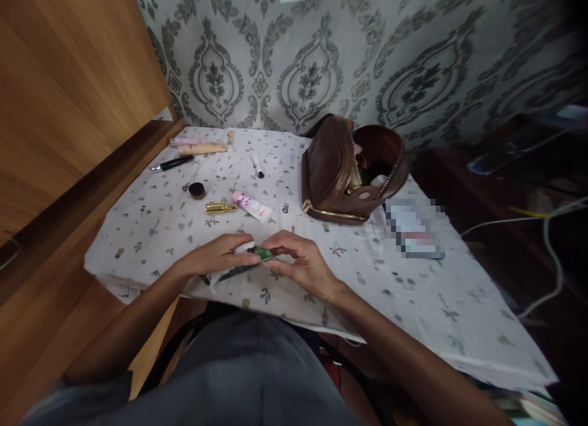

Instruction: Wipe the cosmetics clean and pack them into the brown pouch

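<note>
At the table's near edge, my left hand (219,254) is closed around a small packet with a green end (263,253). Its kind is unclear. A dark, shiny part (236,271) shows below my fingers, and a white rounded piece (244,247) sticks out above them. The thumb and fingers of my right hand (301,261) pinch the packet's green end from the right. Just beyond my hands lie a pink-and-white tube (252,206) and a gold lipstick tube (221,207). Behind these sits a round jar with a black lid (196,190).
A brown leather bag (331,169) stands unzipped at the back right, with items inside. Right of it lies a blurred-out flat object (416,230). A black pen-like item (172,163), a beige tube (202,149) and a small white tube (257,166) lie further back. White cables (551,254) hang at right.
</note>
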A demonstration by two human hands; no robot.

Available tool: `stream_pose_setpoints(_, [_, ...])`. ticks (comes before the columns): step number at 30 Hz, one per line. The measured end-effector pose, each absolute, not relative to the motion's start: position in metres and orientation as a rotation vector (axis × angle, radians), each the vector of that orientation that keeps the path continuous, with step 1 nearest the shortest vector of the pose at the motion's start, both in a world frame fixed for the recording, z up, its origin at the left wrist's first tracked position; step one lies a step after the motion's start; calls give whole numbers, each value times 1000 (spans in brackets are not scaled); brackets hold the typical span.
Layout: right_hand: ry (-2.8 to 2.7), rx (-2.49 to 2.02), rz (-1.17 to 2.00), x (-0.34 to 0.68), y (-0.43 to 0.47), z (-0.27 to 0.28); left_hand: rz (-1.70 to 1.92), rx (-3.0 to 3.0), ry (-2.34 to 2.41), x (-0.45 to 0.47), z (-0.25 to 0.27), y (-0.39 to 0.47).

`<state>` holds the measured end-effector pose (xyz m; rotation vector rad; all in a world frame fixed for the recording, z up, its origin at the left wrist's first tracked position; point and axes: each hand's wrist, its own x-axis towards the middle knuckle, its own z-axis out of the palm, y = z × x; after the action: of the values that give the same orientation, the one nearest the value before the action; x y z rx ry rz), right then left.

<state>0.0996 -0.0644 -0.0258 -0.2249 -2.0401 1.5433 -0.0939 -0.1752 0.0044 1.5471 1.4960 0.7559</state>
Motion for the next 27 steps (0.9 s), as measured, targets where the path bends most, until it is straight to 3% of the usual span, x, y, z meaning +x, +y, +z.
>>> stream_pose_setpoints(4, [-1909, -378, 1697, 99, -57, -21, 834, 1211, 1282, -112, -1, -197])
stream_pose_setpoints(8, [-1761, -475, 1636, 101, -47, -13, 1033, 902, 1208, -108, -7, -210])
stream_pose_setpoints(14, [-1694, -623, 1532, 109, -63, -15, 1579, 663, 1632, -78, -5, -187])
stream_pose_setpoints(19, [-1450, -784, 1909, 116, -92, -15, 1743, 1387, 2026, -72, 2, -168])
stream_pose_setpoints(23, [-900, -923, 2350, 125, -94, -9, 1756, 2218, 1898, -74, 4, -157])
stream_pose_setpoints(25, [-773, -925, 2404, 134, -87, -3, 1719, 2455, 1733, -71, 11, -147])
stream_pose_setpoints(27, [-828, -892, 2265, 147, -77, 6, 1682, 2436, 1691, -61, 23, -134])
